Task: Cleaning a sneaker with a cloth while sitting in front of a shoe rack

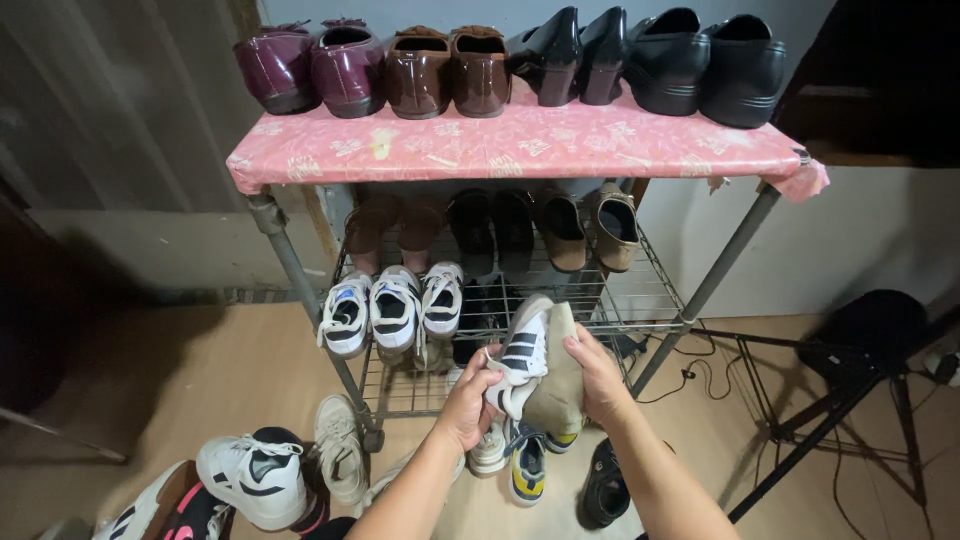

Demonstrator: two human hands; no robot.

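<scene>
While both hands grip it, white striped sneaker (528, 365) faces wire rack (640, 295).

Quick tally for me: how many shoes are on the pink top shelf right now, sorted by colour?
Burgundy shoes: 2
Brown shoes: 2
Black heeled shoes: 2
Black loafers: 2
Total on the pink top shelf: 8
</scene>
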